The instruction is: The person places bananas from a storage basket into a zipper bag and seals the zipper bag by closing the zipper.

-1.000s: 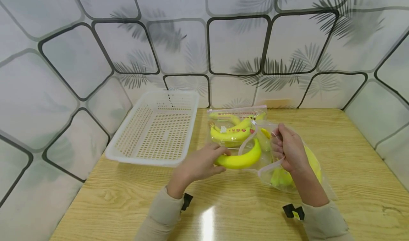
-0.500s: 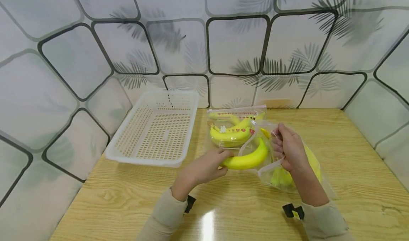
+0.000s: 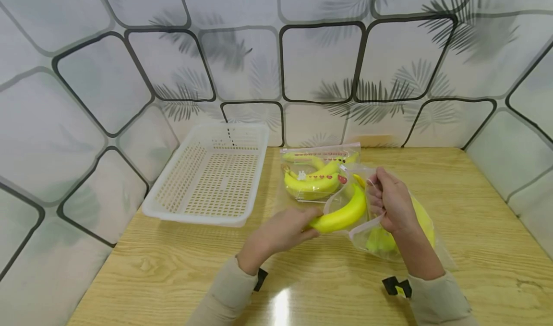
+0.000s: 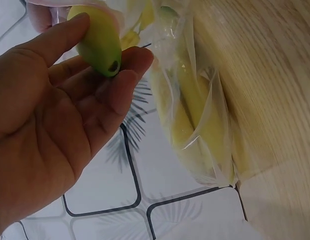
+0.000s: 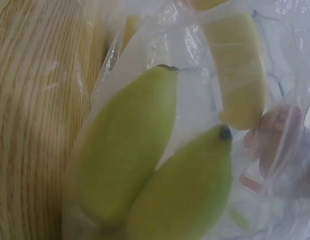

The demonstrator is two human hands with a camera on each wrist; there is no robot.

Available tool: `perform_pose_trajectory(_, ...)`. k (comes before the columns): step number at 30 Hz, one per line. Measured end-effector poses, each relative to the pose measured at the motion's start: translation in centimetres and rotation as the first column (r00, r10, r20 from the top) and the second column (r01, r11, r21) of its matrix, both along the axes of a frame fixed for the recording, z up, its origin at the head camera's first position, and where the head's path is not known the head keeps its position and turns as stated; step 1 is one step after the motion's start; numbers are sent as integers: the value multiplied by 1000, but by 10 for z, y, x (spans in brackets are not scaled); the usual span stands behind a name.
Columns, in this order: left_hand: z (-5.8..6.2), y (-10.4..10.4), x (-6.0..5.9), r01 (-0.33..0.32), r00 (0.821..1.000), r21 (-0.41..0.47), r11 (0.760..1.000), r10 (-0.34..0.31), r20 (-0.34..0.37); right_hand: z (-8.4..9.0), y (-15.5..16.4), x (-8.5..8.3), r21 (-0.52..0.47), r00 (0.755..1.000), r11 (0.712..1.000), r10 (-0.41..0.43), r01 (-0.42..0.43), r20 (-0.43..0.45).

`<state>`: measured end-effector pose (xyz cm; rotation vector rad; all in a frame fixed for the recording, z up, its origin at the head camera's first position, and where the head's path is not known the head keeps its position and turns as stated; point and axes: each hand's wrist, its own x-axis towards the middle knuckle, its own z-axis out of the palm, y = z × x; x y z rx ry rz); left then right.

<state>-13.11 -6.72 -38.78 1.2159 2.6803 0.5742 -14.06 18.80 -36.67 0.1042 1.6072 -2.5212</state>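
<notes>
We hold a banana [image 3: 343,211] by its near tip with our left hand [image 3: 281,230], thumb above and fingers curled under it; the left wrist view shows the green end pinched between thumb and fingertips [image 4: 127,60]. The far end of the banana already sits inside the mouth of the open bag [image 3: 389,230], which lies on the table [image 3: 475,249] to the right. Our right hand [image 3: 390,201] grips the upper lip of that bag, fingers closed on the plastic and lifting it so the mouth gapes toward the left.

We judge the work about midway. A sealed bag [image 3: 317,175] with bananas in it lies just beyond, near the far wall, its zip strip across the top; that one looks finished. The open bag already holds other bananas: the right wrist view shows two greenish ends [image 5: 160,165] pressed against the film, and a paler one further in. The banana in our left hand is perhaps halfway through the mouth, so it must still slide fully in, and then the mouth wants closing.

The white basket [image 3: 207,215] stands to the left with nothing in it that we can see. No loose bananas lie on the table elsewhere.
</notes>
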Motion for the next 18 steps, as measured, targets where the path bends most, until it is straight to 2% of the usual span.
perform_pose_trajectory(5, 0, 2, 3, -8, 1000, -2, 1000, 8, -24, 0, 0, 0, -7, 1000, 1000, -1, 1, 9)
perform_pose_trajectory(10, -1, 5, 4, -2, 1000, 66, 998, 2, 1, 0, 1, 1, -5, 1000, 1000, -3, 3, 4)
perform_pose_trajectory(13, 0, 7, 6, 4, 1000, 84, 996, -3, -14, 1, 1, 1, -3, 1000, 1000, -5, 5, 1)
perform_pose_trajectory(18, 4, 4, 6, 60, 997, 51, 997, -58, -46, 1, 1, 0, -15, 1000, 1000, -4, 4, -2)
